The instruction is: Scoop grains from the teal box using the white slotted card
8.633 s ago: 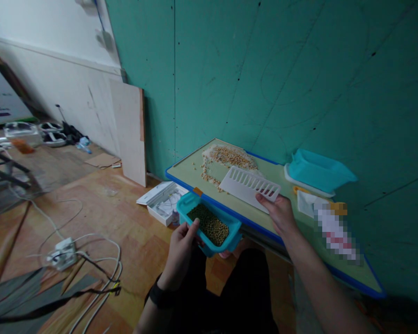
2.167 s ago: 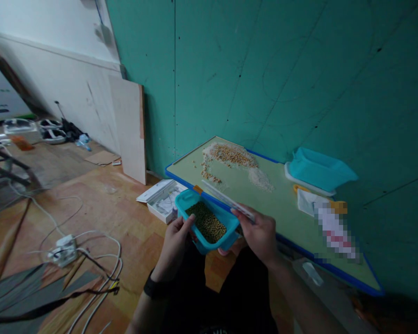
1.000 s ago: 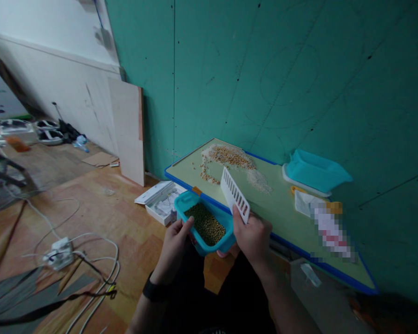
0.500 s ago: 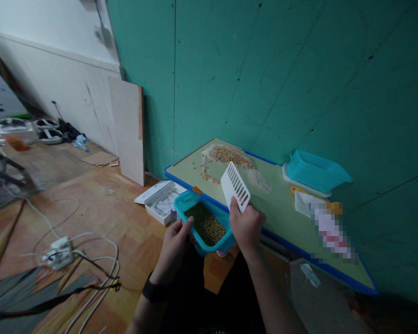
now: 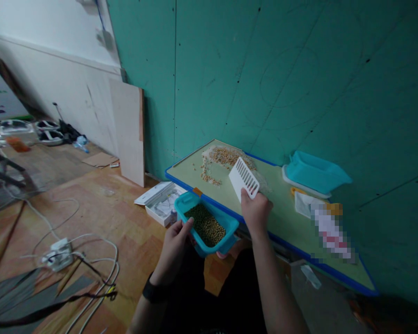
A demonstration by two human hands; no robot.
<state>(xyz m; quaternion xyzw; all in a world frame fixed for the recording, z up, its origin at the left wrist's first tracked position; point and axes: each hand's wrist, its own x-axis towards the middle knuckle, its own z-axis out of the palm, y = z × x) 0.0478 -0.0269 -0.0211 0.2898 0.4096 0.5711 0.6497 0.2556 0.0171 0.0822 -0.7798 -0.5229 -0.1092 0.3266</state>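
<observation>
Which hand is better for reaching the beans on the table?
Probably the right hand: it holds the slotted white panel near those beans, while the left hand holds the turquoise bin.

An open, oblong turquoise tub (image 5: 230,226) is held just beside the tabletop (image 5: 285,211)'s near edge, towards the left corner, with dark green beans (image 5: 199,213) across the left part of its floor and pale yellow beans (image 5: 215,232) across the right. A flat white scraper (image 5: 239,182) tilts over the tabletop inside that edge, its row of slots turned towards the far edge.
</observation>
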